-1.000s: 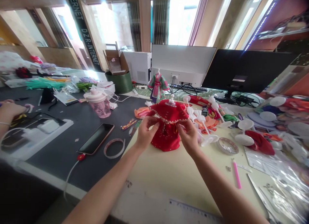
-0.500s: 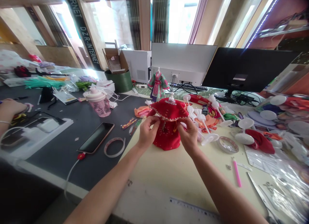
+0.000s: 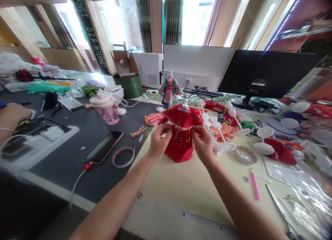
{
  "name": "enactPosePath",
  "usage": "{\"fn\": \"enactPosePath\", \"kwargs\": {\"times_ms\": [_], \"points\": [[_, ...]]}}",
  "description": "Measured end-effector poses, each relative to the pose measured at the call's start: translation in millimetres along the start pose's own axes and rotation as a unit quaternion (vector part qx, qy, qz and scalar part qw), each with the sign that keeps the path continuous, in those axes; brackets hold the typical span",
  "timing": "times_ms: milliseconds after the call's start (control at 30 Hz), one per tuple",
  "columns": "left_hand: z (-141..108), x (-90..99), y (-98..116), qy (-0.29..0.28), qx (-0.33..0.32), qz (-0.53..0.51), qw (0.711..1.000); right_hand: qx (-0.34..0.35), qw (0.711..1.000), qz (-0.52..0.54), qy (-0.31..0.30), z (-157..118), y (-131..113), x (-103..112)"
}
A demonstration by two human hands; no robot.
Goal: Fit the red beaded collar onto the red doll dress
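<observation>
Head view: left hand (image 3: 157,142) and right hand (image 3: 204,143) are still pinching opposite sides of the red cape (image 3: 183,118), fingers clamping its beaded hem. Cape is hanging over the red skirt (image 3: 179,152) above the pale mat (image 3: 178,181), barely shifting, so drape is staying about the same.

Bright daylight, mostly backlit from the windows (image 3: 198,19), panes blown out to white, haze around them. LED strip (image 3: 285,22) top right flares violet-white. Hot glare on far left counter (image 3: 155,202); plastic bags (image 3: 306,209) throw hard highlights. Soft, faint shadows under red dress (image 3: 181,133). Lower-left corner near black. Wide-angle stretch and smear toward edges. Center reasonably sharp, fine trim soft.
</observation>
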State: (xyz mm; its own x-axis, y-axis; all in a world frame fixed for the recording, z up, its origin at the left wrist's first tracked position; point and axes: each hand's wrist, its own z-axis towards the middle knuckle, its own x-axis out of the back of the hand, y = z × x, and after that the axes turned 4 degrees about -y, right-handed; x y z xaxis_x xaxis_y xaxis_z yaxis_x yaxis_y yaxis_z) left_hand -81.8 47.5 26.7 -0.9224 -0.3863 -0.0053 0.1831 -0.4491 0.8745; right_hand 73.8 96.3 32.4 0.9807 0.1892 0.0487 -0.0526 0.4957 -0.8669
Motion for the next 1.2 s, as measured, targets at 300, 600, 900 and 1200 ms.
{"fn": "enactPosePath", "kwargs": {"times_ms": [300,600,900,1200], "points": [[9.6,2.0,1.7,-0.021,0.004,-0.043,0.999,-0.028,0.998,0.047,-0.033,9.3,0.7,1.2],[17.1,0.0,6.3,-0.026,0.001,-0.038,0.999,-0.004,0.998,0.043,-0.04,16.7,2.0,4.1],[13.8,-2.3,8.0,-0.026,-0.015,-0.062,0.998,-0.005,0.998,0.056,-0.031,14.6,-4.3,3.8],[12.1,-4.4,14.6,-0.038,-0.051,-0.012,0.998,0.043,0.998,0.015,-0.049,18.0,-6.8,4.9]]}}
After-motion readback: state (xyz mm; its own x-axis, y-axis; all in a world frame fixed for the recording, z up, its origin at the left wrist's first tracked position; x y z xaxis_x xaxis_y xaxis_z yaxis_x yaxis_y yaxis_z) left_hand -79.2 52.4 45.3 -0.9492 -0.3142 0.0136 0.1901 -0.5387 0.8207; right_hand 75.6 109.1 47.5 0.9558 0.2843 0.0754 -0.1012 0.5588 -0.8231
